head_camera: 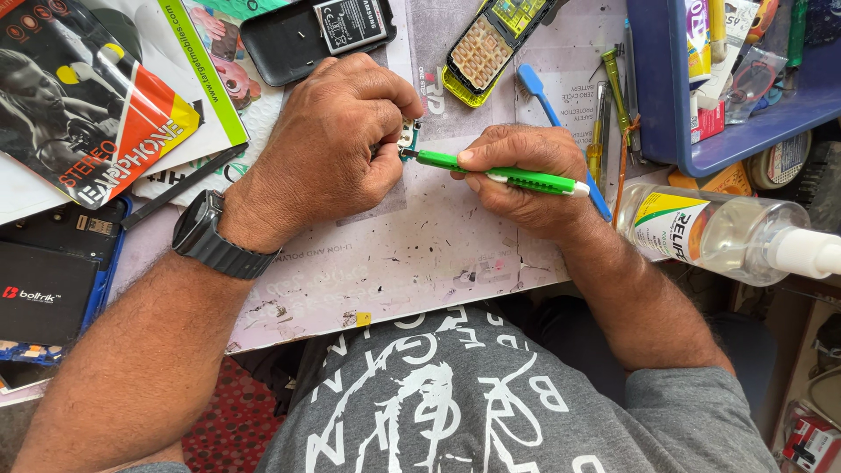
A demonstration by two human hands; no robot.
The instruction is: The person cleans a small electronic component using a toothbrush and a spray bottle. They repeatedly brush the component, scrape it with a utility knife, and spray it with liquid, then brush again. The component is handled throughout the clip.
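At mid-bench, the left hand (328, 144) pinches a small metal part (407, 138) tight while the right hand (526, 180) grips a green-handled tool (499, 173) whose tip touches it, work seemingly unfinished, an opened yellow keypad phone (486, 48) lying far behind.

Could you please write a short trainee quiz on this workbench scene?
1. True or false: the right hand holds a green tool.
2. Which wrist wears the watch? A) left B) right
3. Fill in: the tool's tip meets a small part pinched in the ____ hand.

Key: 1 true; 2 A; 3 left.
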